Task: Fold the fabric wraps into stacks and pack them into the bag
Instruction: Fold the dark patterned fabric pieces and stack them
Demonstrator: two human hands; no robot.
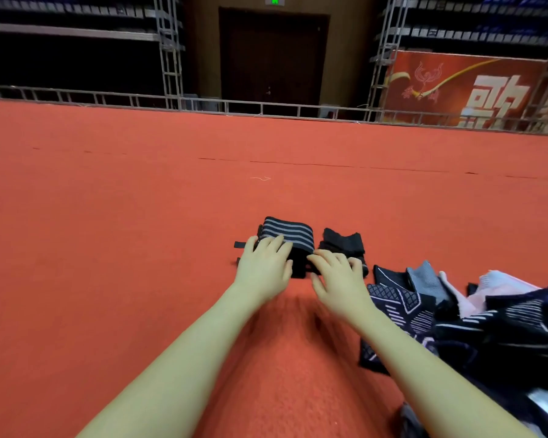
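Red carpet [140, 200]: covers the whole floor; one dark seam line crosses it far out, and a pale bit of thread lies near the middle.
Truss railing [108, 98]: metal, runs along the far edge of the carpet; dim tiered seating behind it is hard to make out.
Door [274, 58]: dark, with a green lit sign [275, 0] above it, cut off by the top edge; its symbol is too small to read.
Banner [475, 90]: red, far right, with large white Chinese characters, partly hidden by the railing and cut off at the right edge; not legible as a whole.
Loose pile [487, 320]: unfolded dark and pale patterned wraps at the right, running out of view; too tangled to count.
Striped stack [290, 232]: one stack of folded black wraps with grey stripes, on the carpet straight ahead; its near side is hidden by the hands.
Black stack [342, 240]: a second folded stack, just beside the first on its right.
Left hand [264, 263]: fingers straight, pressing flat on the striped stack.
Right hand [339, 273]: fingers slightly bent, touching the stack's black near edge; whether it pinches cloth cannot be told.
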